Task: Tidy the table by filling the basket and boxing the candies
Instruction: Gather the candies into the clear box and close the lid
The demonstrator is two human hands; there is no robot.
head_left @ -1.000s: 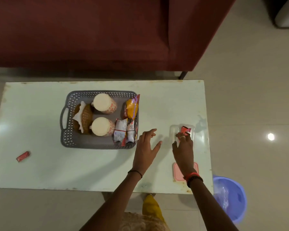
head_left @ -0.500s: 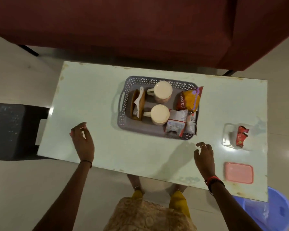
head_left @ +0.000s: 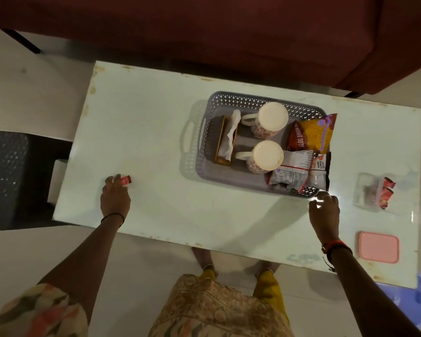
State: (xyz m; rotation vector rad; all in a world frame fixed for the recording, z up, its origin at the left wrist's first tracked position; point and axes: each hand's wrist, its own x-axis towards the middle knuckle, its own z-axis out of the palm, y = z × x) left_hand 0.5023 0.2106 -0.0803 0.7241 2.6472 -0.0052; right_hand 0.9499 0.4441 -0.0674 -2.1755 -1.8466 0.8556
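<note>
1. Fingers (head_left: pixel 118 182) of the left hand (head_left: pixel 114 198) pinch the red candy (head_left: pixel 126 180) at its near-left end.
2. Candy's long axis points toward 2 o'clock; the clear box (head_left: pixel 367 193) lies far off at 3 o'clock on the tabletop (head_left: pixel 144 132).
3. Right hand (head_left: pixel 323 212), loosely curled and empty, is nearer the box.

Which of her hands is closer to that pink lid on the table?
Right. The right hand rests beside the basket, just up-left of the pink lid; the left hand is far across the table at a red candy.
</note>
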